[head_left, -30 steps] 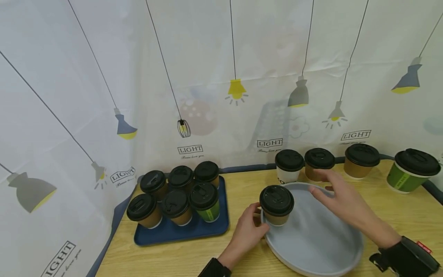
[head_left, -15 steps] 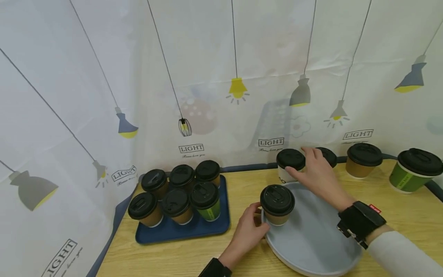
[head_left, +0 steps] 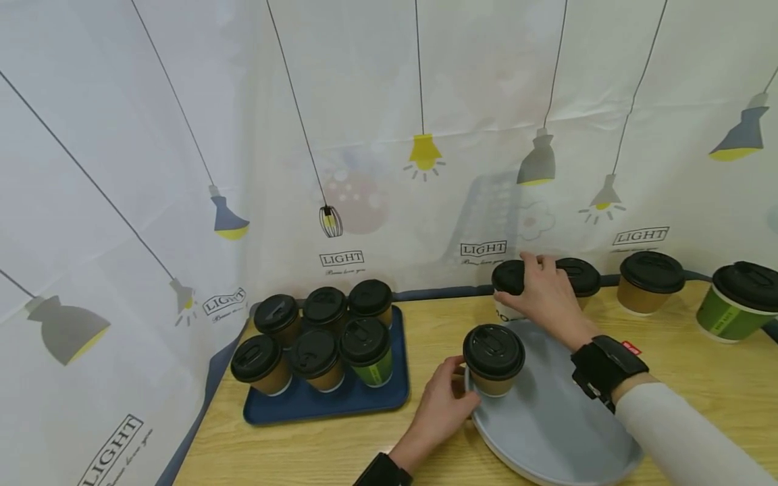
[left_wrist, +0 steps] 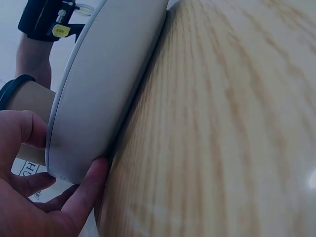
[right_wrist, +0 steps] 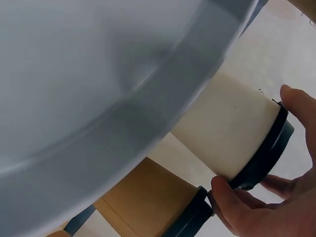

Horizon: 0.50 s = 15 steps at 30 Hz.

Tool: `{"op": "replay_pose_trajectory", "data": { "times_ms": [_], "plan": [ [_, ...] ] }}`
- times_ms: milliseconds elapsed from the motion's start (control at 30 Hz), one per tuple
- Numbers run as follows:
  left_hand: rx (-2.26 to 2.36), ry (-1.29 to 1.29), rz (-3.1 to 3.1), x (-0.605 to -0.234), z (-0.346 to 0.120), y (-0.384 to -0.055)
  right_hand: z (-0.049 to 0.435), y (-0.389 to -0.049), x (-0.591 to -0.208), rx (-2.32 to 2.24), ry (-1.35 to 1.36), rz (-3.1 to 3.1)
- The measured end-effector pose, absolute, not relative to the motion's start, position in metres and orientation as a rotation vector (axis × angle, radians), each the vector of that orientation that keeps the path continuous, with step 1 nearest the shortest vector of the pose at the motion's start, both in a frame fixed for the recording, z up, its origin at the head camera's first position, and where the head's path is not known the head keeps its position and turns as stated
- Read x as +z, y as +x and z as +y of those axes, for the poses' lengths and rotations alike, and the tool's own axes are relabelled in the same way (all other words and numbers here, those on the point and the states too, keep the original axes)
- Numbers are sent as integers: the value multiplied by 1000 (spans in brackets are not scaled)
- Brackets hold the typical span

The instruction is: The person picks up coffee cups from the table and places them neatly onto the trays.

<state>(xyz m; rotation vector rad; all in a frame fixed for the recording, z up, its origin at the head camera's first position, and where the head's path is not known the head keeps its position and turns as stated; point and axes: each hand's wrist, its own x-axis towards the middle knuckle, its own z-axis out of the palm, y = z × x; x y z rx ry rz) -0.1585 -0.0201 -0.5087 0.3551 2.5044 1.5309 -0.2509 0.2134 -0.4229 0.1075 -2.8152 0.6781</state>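
Observation:
My right hand [head_left: 543, 290] grips a white paper coffee cup [right_wrist: 227, 126] by its black lid [right_wrist: 266, 153], thumb on one side and fingers on the other. That cup stands behind the round grey tray [head_left: 565, 418]. At the tray's left edge, my left hand [head_left: 442, 405] holds the rim; in the left wrist view a finger [left_wrist: 91, 182] lies low along the tray's side wall [left_wrist: 103, 84]. Close to this hand, a brown paper coffee cup [head_left: 495, 385] with a black lid stands on the tray's left part.
On the left, a dark blue rectangular tray [head_left: 328, 407] bears several lidded cups, one of them green [head_left: 367, 351]. Along the back right stand brown cups [head_left: 647, 290] and a larger green cup [head_left: 735, 314]. A white printed curtain [head_left: 377, 169] borders the wooden table [head_left: 292, 445].
My right hand has moved left and back from above the round tray onto the white cup's lid. The left hand stays at the rim. The head view has shifted slightly.

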Motion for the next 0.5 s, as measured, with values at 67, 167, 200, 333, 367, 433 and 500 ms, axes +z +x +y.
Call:
{"op": "replay_pose_trajectory", "data": {
  "times_ms": [67,167,200,333,367,433,500],
  "plan": [
    [1534,355,2503,-509,-20,-158,213,-251,-425,651,121,-2816],
    [1544,358,2501,-509,-20,-158,213,-251,-428,627,142,-2811],
    [1547,359,2501,-509,-20,-159,213,-251,-429,621,148,-2805],
    [1557,369,2500,-510,-19,-159,212,-250,-433,619,153,-2780],
    [1557,368,2499,-510,-19,-159,212,-250,-433,618,152,-2770],
    [1555,363,2494,-510,-19,-159,211,-248,-432,628,147,-2747],
    [1555,358,2487,-510,-20,-158,212,-247,-430,633,147,-2716]
  ]
}}
